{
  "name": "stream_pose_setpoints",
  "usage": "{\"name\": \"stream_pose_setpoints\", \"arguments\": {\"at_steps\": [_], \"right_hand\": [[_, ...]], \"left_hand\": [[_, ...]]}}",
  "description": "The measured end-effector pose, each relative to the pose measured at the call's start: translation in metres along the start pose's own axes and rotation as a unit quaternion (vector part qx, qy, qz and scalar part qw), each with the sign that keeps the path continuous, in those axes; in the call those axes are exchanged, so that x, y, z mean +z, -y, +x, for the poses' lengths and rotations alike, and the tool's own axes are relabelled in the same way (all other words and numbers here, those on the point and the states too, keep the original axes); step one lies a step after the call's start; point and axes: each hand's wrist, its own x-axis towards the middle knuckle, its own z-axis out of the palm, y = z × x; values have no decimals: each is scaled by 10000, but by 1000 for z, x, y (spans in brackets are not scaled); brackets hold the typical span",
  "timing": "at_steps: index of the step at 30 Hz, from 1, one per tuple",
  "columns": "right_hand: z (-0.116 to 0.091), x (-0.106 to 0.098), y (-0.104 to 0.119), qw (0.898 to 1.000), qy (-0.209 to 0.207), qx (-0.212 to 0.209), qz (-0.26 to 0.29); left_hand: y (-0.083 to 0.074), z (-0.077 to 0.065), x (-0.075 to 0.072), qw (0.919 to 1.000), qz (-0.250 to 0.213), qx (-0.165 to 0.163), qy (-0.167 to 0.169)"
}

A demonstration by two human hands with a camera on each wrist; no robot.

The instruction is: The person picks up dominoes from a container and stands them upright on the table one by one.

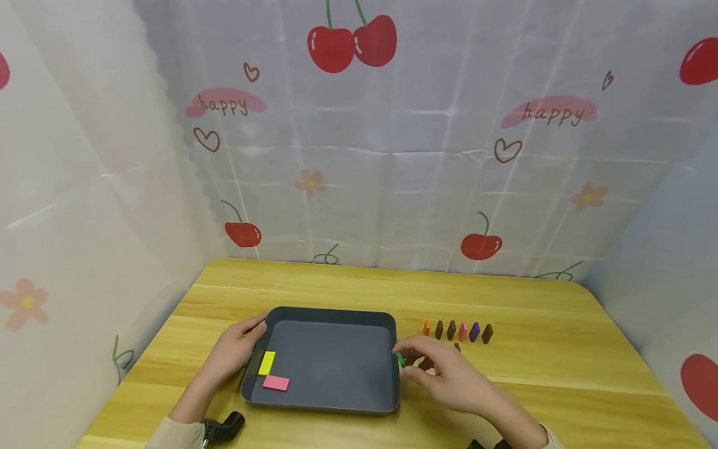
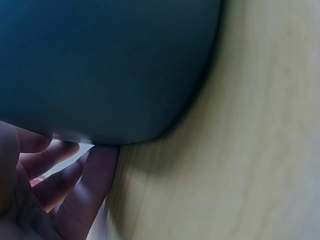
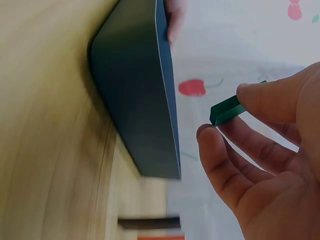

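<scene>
A dark grey rectangular tray [image 1: 331, 408] lies on the table, holding a yellow domino [image 1: 266, 363] and a pink domino [image 1: 276, 383] flat near its left side. My left hand [image 1: 238, 346] grips the tray's left wall close to the far corner; in the left wrist view, its fingers [image 2: 92, 180] meet the wall from outside. Just beyond the right rim, my right hand [image 1: 443, 374] pinches a green domino [image 1: 401, 360]. The right wrist view shows that green domino [image 3: 230, 109] tilted between thumb and fingers, level with the tray's rim.
Several dominoes stand in a row right of the tray: an orange one [image 1: 427, 327], dark brown ones [image 1: 487, 333], a pink one [image 1: 463, 331] and a purple one [image 1: 475, 332]. Another dark domino [image 1: 457, 347] shows partly behind my right hand. A patterned curtain [image 1: 381, 206] hangs behind the table.
</scene>
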Motion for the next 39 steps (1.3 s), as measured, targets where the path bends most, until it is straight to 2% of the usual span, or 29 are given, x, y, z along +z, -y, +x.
{"name": "stream_pose_setpoints", "arguments": {"at_steps": [7, 17, 26, 32, 39], "right_hand": [[-17, -14, -9, 9992, -351, 161, -26], [-45, -38, -21, 9912, -724, 1102, -69], [-50, -51, -37, 9809, -1150, 1554, -226], [-51, -55, -49, 9746, -1294, 1804, -312], [-55, -52, -70, 9671, -1332, 2162, -165]], "left_hand": [[0, 0, -1, 10000, -24, -5, -49], [3, 1, 2, 9999, -69, -41, -60], [2, 2, 1, 9999, -120, -12, -82], [1, 2, 0, 9999, -120, 11, -75], [0, 2, 0, 9999, -131, 16, -68]]}}
